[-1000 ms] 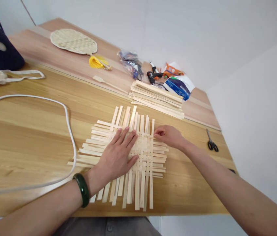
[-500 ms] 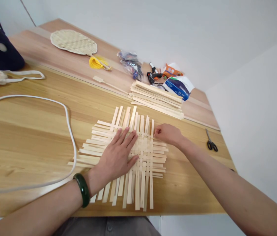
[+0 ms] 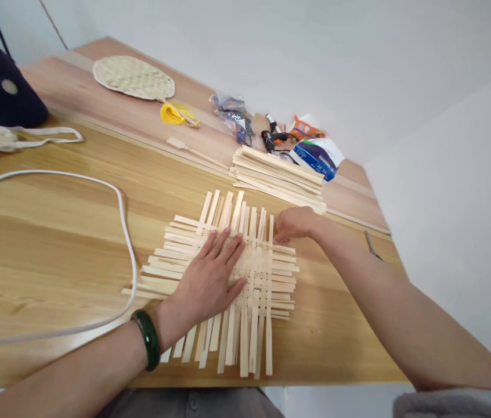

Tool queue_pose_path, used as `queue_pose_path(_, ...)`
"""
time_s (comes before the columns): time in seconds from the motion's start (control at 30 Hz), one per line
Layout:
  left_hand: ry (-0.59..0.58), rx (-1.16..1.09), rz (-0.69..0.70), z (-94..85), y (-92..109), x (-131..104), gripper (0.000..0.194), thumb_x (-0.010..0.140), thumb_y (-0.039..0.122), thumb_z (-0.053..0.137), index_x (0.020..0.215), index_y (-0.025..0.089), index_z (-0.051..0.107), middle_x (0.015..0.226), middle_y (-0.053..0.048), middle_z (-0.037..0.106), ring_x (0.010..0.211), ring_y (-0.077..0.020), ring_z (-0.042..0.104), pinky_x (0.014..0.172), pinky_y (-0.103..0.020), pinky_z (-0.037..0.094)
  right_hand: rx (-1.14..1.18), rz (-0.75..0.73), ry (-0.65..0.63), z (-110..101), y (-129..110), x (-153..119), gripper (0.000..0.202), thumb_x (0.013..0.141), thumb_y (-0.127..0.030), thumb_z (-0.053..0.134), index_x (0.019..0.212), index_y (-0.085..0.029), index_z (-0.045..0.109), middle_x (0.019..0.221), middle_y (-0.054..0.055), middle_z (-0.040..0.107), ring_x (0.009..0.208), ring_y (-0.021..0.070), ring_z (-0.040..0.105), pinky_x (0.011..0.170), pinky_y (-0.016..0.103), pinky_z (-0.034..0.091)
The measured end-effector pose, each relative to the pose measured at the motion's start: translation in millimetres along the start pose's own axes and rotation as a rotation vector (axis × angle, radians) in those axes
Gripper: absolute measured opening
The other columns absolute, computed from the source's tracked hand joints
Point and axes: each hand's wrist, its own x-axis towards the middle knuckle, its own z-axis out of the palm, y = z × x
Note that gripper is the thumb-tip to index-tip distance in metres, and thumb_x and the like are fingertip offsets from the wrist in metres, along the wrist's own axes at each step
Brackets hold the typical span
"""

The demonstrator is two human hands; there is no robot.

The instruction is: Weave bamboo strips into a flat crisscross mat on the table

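Note:
A flat mat of woven pale wood strips [image 3: 257, 261] lies on the table, its loose strip ends sticking out on all sides. My left hand [image 3: 210, 273] rests palm down on the weave with its fingers spread; a dark green bangle [image 3: 146, 339] circles that wrist. At the mat's upper right edge is my right hand [image 3: 292, 224], its fingers curled and pinched by the end of a crosswise strip. The fingertips are partly hidden, so what they grip is hard to make out.
Behind the mat lies a stack of loose strips [image 3: 278, 174]. Further back are a woven fan [image 3: 134, 76] with a yellow tassel [image 3: 171, 114], a glue gun [image 3: 271, 138] and a blue packet [image 3: 315, 157]. Scissors [image 3: 371, 245] lie right, partly covered by my forearm. A white cord [image 3: 126, 226] curves left.
My right hand has shifted slightly up along the mat's right edge, and its forearm now covers the scissors' handles. The left hand stays in place on the weave.

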Motion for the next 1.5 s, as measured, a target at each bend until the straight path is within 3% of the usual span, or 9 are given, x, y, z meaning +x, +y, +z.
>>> queue_pose_path(0.07, 0.000, 0.002, -0.001, 0.5, 0, 0, 0.068, 0.096, 0.054, 0.041, 0.148, 0.010, 0.040, 0.158, -0.009, 0.036, 0.150, -0.0319, 0.021, 0.125, -0.050, 0.014, 0.005, -0.039, 0.023, 2, 4, 3, 0.029, 0.071, -0.040, 0.072, 0.052, -0.020, 0.064, 0.068, 0.003, 0.072, 0.072, 0.0212, 0.066, 0.060, 0.028, 0.039)
queue_pose_path(0.17, -0.001, 0.013, -0.008, 1.7, -1, 0, 0.069, 0.096, 0.054, 0.040, 0.149, 0.010, 0.039, 0.158, -0.009, 0.036, 0.150, -0.0318, 0.021, 0.125, -0.050, 0.014, 0.318, -0.126, -0.067, 10, 15, -1, 0.022, 0.074, -0.033, 0.068, 0.057, -0.020, 0.064, 0.066, 0.002, 0.071, 0.068, 0.0178, 0.065, 0.061, 0.026, 0.041)
queue_pose_path(0.23, -0.001, 0.021, -0.006, 2.2, -1, 0, 0.069, 0.095, 0.054, 0.040, 0.149, 0.011, 0.039, 0.158, -0.009, 0.036, 0.150, -0.0316, 0.021, 0.125, -0.049, 0.014, 0.455, -0.137, -0.037, 18, 21, -9, 0.019, 0.075, -0.031, 0.066, 0.060, -0.019, 0.063, 0.066, 0.001, 0.070, 0.068, 0.0162, 0.064, 0.061, 0.025, 0.041)
queue_pose_path(0.4, -0.005, 0.029, -0.002, 0.6, 0, 1, 0.069, 0.096, 0.055, 0.040, 0.149, 0.011, 0.040, 0.157, -0.009, 0.036, 0.150, -0.0312, 0.022, 0.125, -0.049, 0.016, 0.433, -0.070, 0.411, 44, 12, -23, 0.017, 0.077, -0.037, 0.067, 0.074, -0.021, 0.064, 0.076, -0.001, 0.067, 0.070, 0.0144, 0.058, 0.060, 0.025, 0.036)
queue_pose_path(0.5, -0.012, 0.023, -0.014, -0.2, 1, 0, 0.068, 0.096, 0.054, 0.040, 0.148, 0.011, 0.040, 0.157, -0.010, 0.036, 0.149, -0.0318, 0.022, 0.124, -0.050, 0.016, 0.419, -0.151, 0.548, 56, 0, -19, 0.011, 0.077, -0.029, 0.069, 0.081, -0.020, 0.064, 0.085, 0.000, 0.065, 0.076, 0.0134, 0.056, 0.063, 0.024, 0.036)
queue_pose_path(0.73, 0.007, 0.031, 0.001, 3.0, 0, -1, 0.068, 0.096, 0.054, 0.038, 0.149, 0.011, 0.039, 0.157, -0.009, 0.036, 0.150, -0.0310, 0.021, 0.124, -0.050, 0.016, 0.382, -0.308, 0.579, 64, -9, -12, 0.004, 0.084, -0.020, 0.064, 0.080, -0.020, 0.065, 0.090, 0.000, 0.063, 0.082, 0.0130, 0.056, 0.067, 0.023, 0.037)
queue_pose_path(1.07, -0.006, 0.013, -0.003, -0.5, 1, 0, 0.068, 0.095, 0.054, 0.041, 0.148, 0.011, 0.041, 0.157, -0.010, 0.037, 0.150, -0.0318, 0.022, 0.125, -0.050, 0.015, 0.117, -0.154, 0.551, 58, -29, -20, 0.016, 0.088, -0.018, 0.052, 0.076, -0.019, 0.062, 0.090, 0.005, 0.067, 0.088, 0.0176, 0.057, 0.058, 0.028, 0.029)
queue_pose_path(1.27, 0.000, 0.016, -0.002, -0.1, 1, 0, 0.068, 0.096, 0.053, 0.040, 0.148, 0.010, 0.040, 0.157, -0.010, 0.037, 0.149, -0.0318, 0.022, 0.125, -0.050, 0.015, -0.012, -0.195, 0.519, 56, -30, -20, 0.019, 0.094, -0.020, 0.046, 0.087, -0.018, 0.064, 0.099, 0.010, 0.067, 0.094, 0.0210, 0.058, 0.060, 0.029, 0.033)
queue_pose_path(1.5, 0.017, 0.018, 0.006, 0.4, 1, 0, 0.067, 0.095, 0.052, 0.041, 0.147, 0.010, 0.042, 0.155, -0.011, 0.040, 0.149, -0.0311, 0.025, 0.125, -0.049, 0.014, 0.293, -0.076, 0.636, 80, -31, -19, 0.013, 0.093, -0.022, 0.048, 0.088, -0.020, 0.059, 0.102, 0.005, 0.064, 0.090, 0.0167, 0.058, 0.059, 0.026, 0.033)
